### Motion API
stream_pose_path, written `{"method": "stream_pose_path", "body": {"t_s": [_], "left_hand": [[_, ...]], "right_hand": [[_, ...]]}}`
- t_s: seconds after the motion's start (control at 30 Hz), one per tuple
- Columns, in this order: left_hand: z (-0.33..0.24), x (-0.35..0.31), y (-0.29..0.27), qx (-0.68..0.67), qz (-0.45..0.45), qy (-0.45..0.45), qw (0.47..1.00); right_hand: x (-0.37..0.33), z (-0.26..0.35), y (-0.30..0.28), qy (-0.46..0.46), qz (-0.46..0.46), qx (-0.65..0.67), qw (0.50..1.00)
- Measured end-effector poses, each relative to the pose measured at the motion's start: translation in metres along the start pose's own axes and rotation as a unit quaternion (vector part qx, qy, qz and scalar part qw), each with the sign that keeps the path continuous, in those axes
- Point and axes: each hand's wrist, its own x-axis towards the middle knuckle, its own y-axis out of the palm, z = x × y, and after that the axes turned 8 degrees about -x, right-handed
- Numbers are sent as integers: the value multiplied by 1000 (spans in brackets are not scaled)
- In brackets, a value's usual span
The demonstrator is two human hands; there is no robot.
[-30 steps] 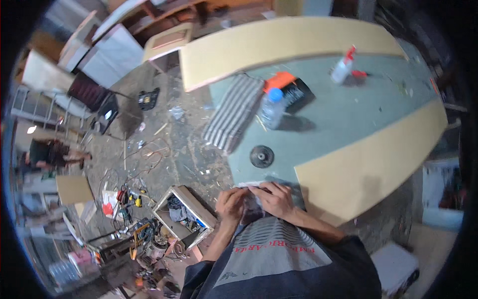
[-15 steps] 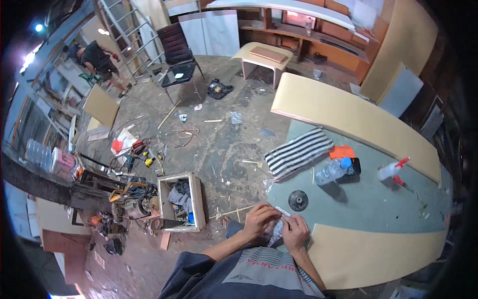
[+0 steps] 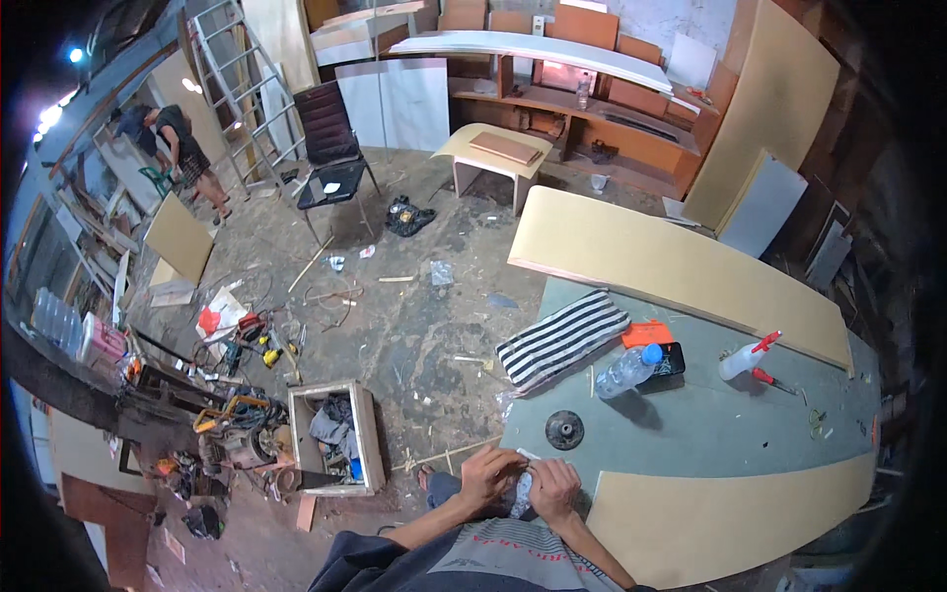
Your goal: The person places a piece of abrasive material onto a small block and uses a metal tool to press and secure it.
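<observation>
1. A small pale, crinkly piece (image 3: 522,490) — clear wrap or a little packet, too small to tell — sits between both hands at the near edge of the grey-green table (image 3: 710,424), just in front of the person's chest.
2. The left hand (image 3: 487,476) pinches its left end and the right hand (image 3: 554,488) its right end, fingers curled shut on it; so its long axis runs left to right, and neither hand is nearer.
3. Just beyond the hands lies a round black disc (image 3: 564,430); farther up the table are a clear bottle with a blue cap (image 3: 627,369) and a striped cloth (image 3: 562,338).
4. Against half a second ago, the hands hold the same pinch at the same edge — only the view has tipped up toward the room.
</observation>
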Motion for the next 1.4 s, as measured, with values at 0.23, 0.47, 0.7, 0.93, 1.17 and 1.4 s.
{"method": "stream_pose_path", "body": {"t_s": [0.23,0.47,0.7,0.93,1.17,1.4], "left_hand": [[1,-7,-1,-17,21,-11,1000],[11,4,-1,-32,26,-65,997],[14,7,0,-28,9,-78,997],[16,9,4,4,22,-83,996],[25,12,0,24,76,-117,990],[21,15,6,24,56,-71,996]], "right_hand": [[-16,-14,10,-75,-35,-38,996],[5,-14,12,21,9,25,999],[34,-6,-13,128,195,-14,972],[39,-10,-10,51,205,-65,975],[47,-1,-14,94,234,-55,966],[46,-15,-1,91,290,-69,950]]}}
